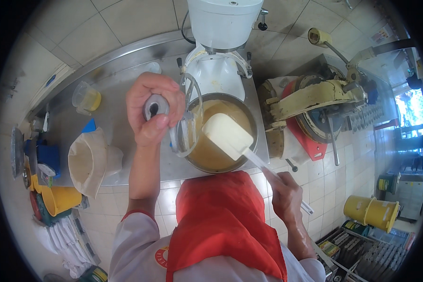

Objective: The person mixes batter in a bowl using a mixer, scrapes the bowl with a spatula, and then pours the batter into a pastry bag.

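My left hand is closed around the grey shaft of a metal mixer beater, raised over the left side of a round metal bowl. The beater's open frame has some pale residue on it. Tan batter lies in the bowl. My right hand grips the clear handle of a spatula. Its broad white blade is above the batter, close to the beater; whether the two touch I cannot tell. Behind the bowl stands a white stand mixer.
On the steel table are a measuring jug with yellow liquid and a cloth-lined container. A worn cream-coloured machine with a lever stands on the right. Yellow buckets sit at the lower left.
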Tool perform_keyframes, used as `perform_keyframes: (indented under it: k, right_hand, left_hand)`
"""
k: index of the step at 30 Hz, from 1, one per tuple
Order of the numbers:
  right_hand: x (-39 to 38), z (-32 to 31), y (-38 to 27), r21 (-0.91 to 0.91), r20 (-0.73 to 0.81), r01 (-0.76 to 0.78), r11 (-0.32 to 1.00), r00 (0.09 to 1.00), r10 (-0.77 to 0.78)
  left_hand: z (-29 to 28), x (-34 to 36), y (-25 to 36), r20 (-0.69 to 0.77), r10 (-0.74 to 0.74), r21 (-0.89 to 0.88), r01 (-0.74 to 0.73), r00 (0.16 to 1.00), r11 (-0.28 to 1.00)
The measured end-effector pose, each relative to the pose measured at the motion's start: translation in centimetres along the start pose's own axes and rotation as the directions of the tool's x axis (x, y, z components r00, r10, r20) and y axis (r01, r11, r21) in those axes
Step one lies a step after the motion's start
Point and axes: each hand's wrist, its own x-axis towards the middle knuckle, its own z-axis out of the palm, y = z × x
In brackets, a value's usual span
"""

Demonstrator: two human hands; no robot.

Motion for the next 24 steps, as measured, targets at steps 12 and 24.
perform_keyframes:
  k: [12, 24]
  right_hand:
    - [1.6, 2.2, 0.8, -0.238, -0.142, 0.025, 0.971, 0.988, -0.06]
    - [0.5, 2.5, 2.8, -0.052, -0.126, 0.151, 0.987, 0.98, -0.157]
  left_hand:
    - [0.1, -1.3, 0.2, -0.14, -0.061, -0.072, 0.051, 0.988, 0.996]
    - [-3.0, -1.7, 1.0, -0.186, -0.025, -0.259, -0.024, 0.982, 0.966]
